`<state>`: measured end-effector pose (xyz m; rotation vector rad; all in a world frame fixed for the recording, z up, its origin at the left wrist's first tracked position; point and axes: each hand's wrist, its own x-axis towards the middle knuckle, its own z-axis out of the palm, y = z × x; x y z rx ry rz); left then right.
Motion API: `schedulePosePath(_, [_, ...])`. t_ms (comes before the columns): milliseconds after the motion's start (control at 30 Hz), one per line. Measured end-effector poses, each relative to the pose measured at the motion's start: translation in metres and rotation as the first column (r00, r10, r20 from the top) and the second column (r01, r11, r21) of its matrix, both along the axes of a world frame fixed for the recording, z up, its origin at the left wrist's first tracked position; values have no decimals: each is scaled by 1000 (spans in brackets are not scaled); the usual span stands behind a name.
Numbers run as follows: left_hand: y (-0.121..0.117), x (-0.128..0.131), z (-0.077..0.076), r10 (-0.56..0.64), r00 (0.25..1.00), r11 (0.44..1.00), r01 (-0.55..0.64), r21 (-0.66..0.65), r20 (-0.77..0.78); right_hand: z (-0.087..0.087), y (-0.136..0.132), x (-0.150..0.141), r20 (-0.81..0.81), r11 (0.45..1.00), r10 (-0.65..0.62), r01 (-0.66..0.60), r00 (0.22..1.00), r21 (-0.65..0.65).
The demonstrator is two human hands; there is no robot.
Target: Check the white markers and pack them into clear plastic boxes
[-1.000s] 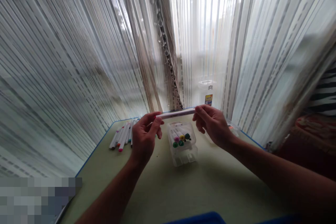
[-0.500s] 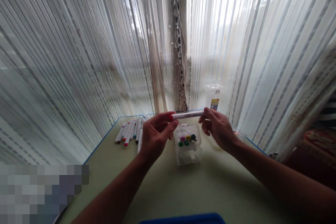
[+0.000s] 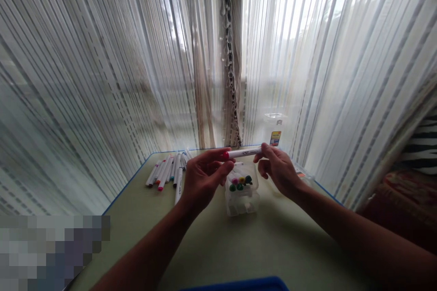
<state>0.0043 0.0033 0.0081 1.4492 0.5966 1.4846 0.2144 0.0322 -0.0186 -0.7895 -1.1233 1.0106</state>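
Note:
Between my two hands a white marker (image 3: 244, 152) with a red end is held nearly level above the table. My left hand (image 3: 206, 177) pinches it by the red end, thumb below and fingers above. At its other end my right hand (image 3: 276, 163) grips it between thumb and forefinger, the other fingers curled. Below and behind the marker stands a clear plastic case (image 3: 242, 204) holding several markers (image 3: 240, 181) with green, pink, yellow and dark ends. A loose pile of white markers (image 3: 167, 170) lies left of my left hand, partly hidden by it.
A clear box with a yellow label (image 3: 275, 137) stands at the table's far edge. Another clear plastic piece (image 3: 302, 173) lies behind my right wrist. Striped sheer curtains (image 3: 102, 77) hang right behind the green table (image 3: 211, 245). Something blue (image 3: 235, 284) shows at the near edge.
The view has shifted a little. My left hand has turned the marker slightly, so its red end and the print on its barrel show more clearly. Both hands keep hold of it.

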Motion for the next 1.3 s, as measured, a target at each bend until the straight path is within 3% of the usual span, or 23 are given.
schedulePosePath(433, [1,1,-2,-12,1000,1000,12,6,-4,-3,2,2,-9,1000,4,-4,1000,24])
schedulePosePath(567, [12,-4,-8,72,997,997,-72,11,6,2,-1,-1,-26,994,-39,41,999,105])
schedulePosePath(700, [24,-10,-9,131,989,990,-126,-68,66,14,-18,-8,7,969,-91,87,996,233])
schedulePosePath(967, [31,-10,-8,117,985,972,-88,-220,123,18,-48,-24,121,914,2,-51,993,403])
schedulePosePath(1300, [31,-10,-8,134,985,969,-107,-224,107,17,-45,-21,144,900,-30,-37,989,435])
